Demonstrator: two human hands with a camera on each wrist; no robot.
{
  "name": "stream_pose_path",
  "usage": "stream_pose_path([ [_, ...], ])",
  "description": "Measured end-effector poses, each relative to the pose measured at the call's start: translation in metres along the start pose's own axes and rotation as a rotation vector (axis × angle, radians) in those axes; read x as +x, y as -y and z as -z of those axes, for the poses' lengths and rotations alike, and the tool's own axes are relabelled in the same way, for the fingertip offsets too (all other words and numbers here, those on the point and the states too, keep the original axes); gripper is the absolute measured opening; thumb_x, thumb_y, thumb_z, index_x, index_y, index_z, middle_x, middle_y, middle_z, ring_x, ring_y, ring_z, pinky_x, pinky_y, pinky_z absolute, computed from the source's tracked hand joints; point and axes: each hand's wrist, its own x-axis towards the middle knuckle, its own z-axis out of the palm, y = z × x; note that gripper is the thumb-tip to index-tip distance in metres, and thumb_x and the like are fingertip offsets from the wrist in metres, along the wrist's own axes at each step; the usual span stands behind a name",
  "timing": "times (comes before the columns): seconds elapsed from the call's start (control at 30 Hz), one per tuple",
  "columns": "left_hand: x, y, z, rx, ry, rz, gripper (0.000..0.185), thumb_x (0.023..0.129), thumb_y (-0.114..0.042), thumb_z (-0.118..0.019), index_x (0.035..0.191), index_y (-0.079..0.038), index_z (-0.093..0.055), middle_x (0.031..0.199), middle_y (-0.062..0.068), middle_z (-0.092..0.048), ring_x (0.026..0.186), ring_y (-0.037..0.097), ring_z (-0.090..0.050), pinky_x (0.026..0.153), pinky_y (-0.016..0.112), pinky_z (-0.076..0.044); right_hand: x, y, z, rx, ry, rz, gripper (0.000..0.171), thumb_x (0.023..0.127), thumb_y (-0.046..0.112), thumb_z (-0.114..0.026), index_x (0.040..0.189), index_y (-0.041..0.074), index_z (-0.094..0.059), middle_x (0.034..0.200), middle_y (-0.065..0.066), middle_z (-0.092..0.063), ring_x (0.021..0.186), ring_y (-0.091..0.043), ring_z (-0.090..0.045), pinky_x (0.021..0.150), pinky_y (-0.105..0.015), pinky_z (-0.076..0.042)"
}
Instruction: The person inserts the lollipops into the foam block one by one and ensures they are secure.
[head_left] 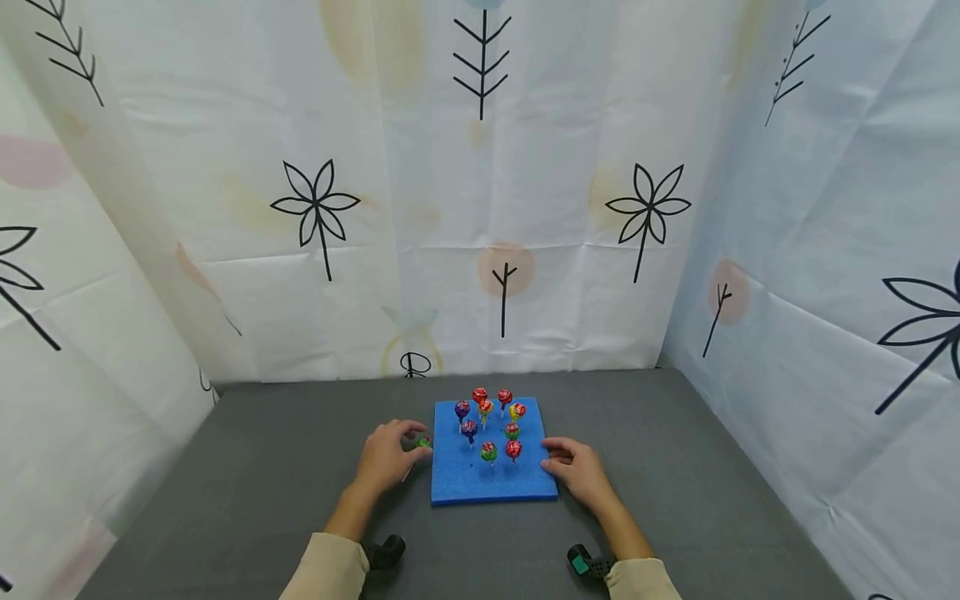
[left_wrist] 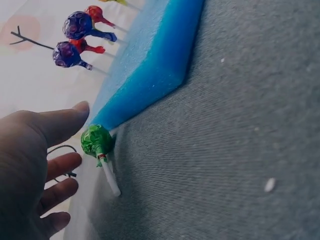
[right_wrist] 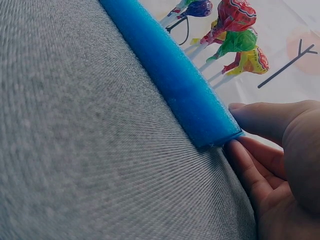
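Green lollipop (left_wrist: 97,141) lies loose on the grey surface (head_left: 262,467), touching the blue foam block (head_left: 491,483). Light and rigid, it's probably best pinched by its stick. Left hand (head_left: 386,457) hovers open-fingered; right hand (head_left: 576,469) rests relaxed against the foam.

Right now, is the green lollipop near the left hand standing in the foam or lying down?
Lying down: the green lollipop rests on the grey mat beside the blue foam.

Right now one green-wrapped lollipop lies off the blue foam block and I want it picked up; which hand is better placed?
Left. The left hand hovers right beside the green-wrapped lollipop lying on the grey cloth at the blue foam block's left edge. The right hand rests at the block's opposite edge.
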Motion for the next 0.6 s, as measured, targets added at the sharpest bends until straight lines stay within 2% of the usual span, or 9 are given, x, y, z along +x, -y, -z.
stream_pose_path([
  [0.3,0.0052,0.0042,-0.0019,-0.035,0.105,0.083,0.035,0.081,-0.036,-0.079,0.11,-0.019,-0.07,0.085,-0.007,-0.06,0.082,0.017,-0.051,0.076,0.042,-0.043,-0.0002,-0.0005,0.0002,-0.019,0.009,0.011,0.028,0.085,0.004,-0.073,0.112,-0.001,-0.068,0.104,-0.011,-0.068,0.092,-0.024,-0.064,0.08,-0.036,-0.053],
  [0.6,0.0092,0.0078,-0.0063,-0.074,0.131,0.092,0.034,0.082,-0.039,-0.077,0.106,-0.016,-0.071,0.084,-0.006,-0.06,0.082,0.017,-0.052,0.077,0.043,-0.043,-0.0006,0.0019,0.0,-0.018,-0.001,-0.015,0.027,0.085,0.002,-0.073,0.111,0.001,-0.069,0.103,-0.01,-0.067,0.093,-0.023,-0.064,0.081,-0.038,-0.053],
])
